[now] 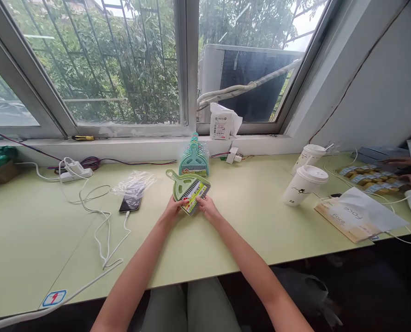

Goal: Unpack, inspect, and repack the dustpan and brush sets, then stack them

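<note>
Light green with dark grey bristles, the small dustpan-and-brush set [187,190] wears a yellow-green printed label and tilts above the table [247,226], its looped handle up and to the left. The left hand [173,207] grips its lower left edge, and the right hand [206,206] pinches its lower right, just nearer than the stacked teal sets [193,161].

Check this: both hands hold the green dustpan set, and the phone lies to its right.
Wrong side: in the head view the phone lies left of the green dustpan set, which the left hand and right hand do hold.
</note>
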Available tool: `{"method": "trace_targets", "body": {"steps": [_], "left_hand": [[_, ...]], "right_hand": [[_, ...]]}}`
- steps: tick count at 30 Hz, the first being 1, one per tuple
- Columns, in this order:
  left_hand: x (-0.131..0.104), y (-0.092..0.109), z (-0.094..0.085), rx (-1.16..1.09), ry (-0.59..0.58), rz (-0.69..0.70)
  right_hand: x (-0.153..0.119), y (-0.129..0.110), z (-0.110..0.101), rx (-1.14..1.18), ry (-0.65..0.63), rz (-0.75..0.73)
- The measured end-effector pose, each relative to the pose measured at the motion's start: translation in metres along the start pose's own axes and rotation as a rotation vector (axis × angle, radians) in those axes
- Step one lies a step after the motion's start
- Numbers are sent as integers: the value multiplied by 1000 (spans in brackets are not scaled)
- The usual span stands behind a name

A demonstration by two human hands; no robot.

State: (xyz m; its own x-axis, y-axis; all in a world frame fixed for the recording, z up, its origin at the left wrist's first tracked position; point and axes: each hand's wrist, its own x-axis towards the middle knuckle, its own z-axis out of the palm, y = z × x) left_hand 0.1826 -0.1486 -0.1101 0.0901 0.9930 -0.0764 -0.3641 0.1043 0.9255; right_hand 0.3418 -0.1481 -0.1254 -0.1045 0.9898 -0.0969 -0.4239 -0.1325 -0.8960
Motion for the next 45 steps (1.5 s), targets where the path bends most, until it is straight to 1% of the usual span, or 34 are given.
{"method": "trace_targets", "body": {"steps": [1,3,5,6,8,10,11,12,14,15,17,19,21,24,27,28,31,34,36,38,41,43,45], "left_hand": [[0,1,1,27,-19,3],[0,6,1,115,-41,26],[3,13,-3,251,-10,74],[5,18,-7,339,38,122],[13,31,-21,585,184,271],[22,47,-41,922,351,412],[26,56,-52,1102,422,435],[31,64,-65,1267,486,418],[37,80,-89,1538,605,318],[39,87,-101,1654,642,258],[41,96,-118,1820,655,117],[41,99,-127,1912,600,12],[39,97,-128,1974,540,4],[38,92,-121,2032,501,58],[37,92,-113,2009,471,11],[36,92,-110,1985,466,14],[33,89,-98,1897,446,125],[29,73,-84,1852,403,195],[25,57,-75,1822,360,203],[20,40,-67,1747,320,227],[12,24,-63,1635,336,269],[6,21,-63,1598,390,290],[2,23,-67,1557,449,293]], "right_hand": [[1,0,-1,57,-3,24],[4,-1,-2,129,37,37],[6,-2,-4,172,69,31],[7,-3,-4,183,79,25],[8,-4,-7,190,100,6],[10,-6,-9,190,119,-8],[11,-6,-10,190,126,-16],[12,-7,-11,189,129,-22],[13,-8,-12,185,125,-28],[13,-9,-12,184,120,-28],[13,-10,-11,183,116,-21],[11,-10,-10,179,108,-16],[9,-11,-8,169,88,-15],[6,-11,-6,148,64,-8],[3,-13,-6,124,42,3],[3,-13,-6,118,39,4],[4,-13,-8,108,42,1],[7,-10,-10,102,38,-9],[8,-9,-12,95,43,-12],[9,-8,-14,87,56,-14],[8,-12,-19,65,65,-13],[7,-18,-25,30,51,10],[7,-25,-32,-29,22,69]]}}
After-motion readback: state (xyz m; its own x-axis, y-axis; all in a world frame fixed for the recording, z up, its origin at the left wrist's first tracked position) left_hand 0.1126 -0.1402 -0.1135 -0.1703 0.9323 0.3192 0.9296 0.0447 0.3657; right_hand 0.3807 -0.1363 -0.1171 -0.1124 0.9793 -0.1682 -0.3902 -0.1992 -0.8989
